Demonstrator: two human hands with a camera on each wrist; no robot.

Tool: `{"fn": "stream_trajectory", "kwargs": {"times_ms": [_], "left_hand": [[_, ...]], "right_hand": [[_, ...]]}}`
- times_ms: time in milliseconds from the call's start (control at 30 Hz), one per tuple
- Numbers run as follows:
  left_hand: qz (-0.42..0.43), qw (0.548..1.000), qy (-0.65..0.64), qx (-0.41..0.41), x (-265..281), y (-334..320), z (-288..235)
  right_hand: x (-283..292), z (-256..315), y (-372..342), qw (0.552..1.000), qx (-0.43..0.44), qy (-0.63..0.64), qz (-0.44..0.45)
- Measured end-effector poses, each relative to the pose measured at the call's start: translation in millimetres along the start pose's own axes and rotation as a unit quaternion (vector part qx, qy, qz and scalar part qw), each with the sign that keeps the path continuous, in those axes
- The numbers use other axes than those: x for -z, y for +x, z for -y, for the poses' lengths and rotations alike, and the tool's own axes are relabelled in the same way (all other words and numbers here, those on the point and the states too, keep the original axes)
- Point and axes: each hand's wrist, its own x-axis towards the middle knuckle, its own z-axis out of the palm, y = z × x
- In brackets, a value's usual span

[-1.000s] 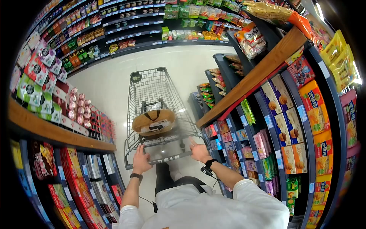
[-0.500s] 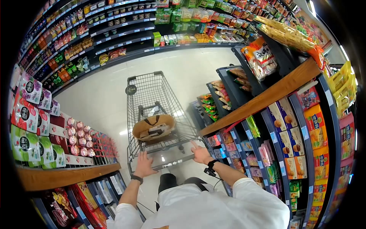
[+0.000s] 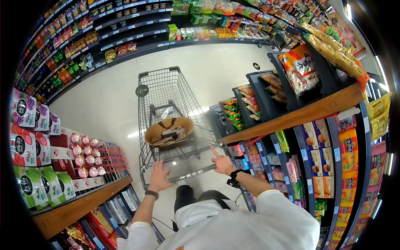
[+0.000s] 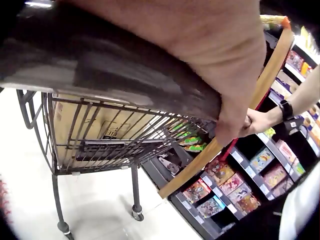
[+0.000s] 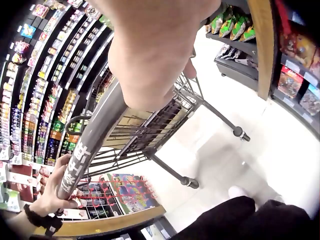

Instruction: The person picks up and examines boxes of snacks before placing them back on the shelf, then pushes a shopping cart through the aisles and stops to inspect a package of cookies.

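Observation:
My left hand (image 3: 159, 178) lies at the left end of the cart handle (image 3: 191, 174), fingers extended forward and thumb along the bar. The right wrist view shows this hand (image 5: 52, 192) with the bar between thumb and fingers. At the bar's right end, my right hand (image 3: 223, 163) grips it with the index finger pointing forward. The left wrist view shows that hand (image 4: 257, 122) around the bar's far end. Inside the grey wire cart (image 3: 160, 89) stands an open brown bag (image 3: 156, 134) near the handle, with dark and pale items in it.
A shelf with a wooden edge (image 3: 291, 114) runs close along the right. On the left, another wooden-edged display (image 3: 83, 200) holds pouches (image 3: 29, 183) and round wrapped goods. Pale floor (image 3: 112, 96) lies ahead, up to a long curved shelf (image 3: 137, 49) across the back.
The view has turned, and the side shelves have shifted and tilted around the cart. More floor shows at the right shelf's far end. Both hands stay at the handle, the left with its fingers extended.

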Motion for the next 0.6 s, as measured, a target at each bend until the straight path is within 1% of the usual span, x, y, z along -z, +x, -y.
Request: {"fn": "stream_trajectory", "kwargs": {"times_ms": [133,333,467,600], "left_hand": [[-0.004,1.000,0.004,0.001,2,0,3],[-0.009,1.000,0.008,0.007,-8,-11,-3],[-0.003,1.000,0.008,0.027,-24,-36,-16],[-0.005,1.000,0.007,0.028,-44,-68,-42]], "right_hand": [[-3,1,6,1.000,-0.007,-0.010,0.003],[-16,-5,-5,1.000,0.011,0.012,-0.002],[-15,1,-30,1.000,0.011,0.001,0.003],[-32,1,-68,1.000,0.016,0.012,0.003]]}}
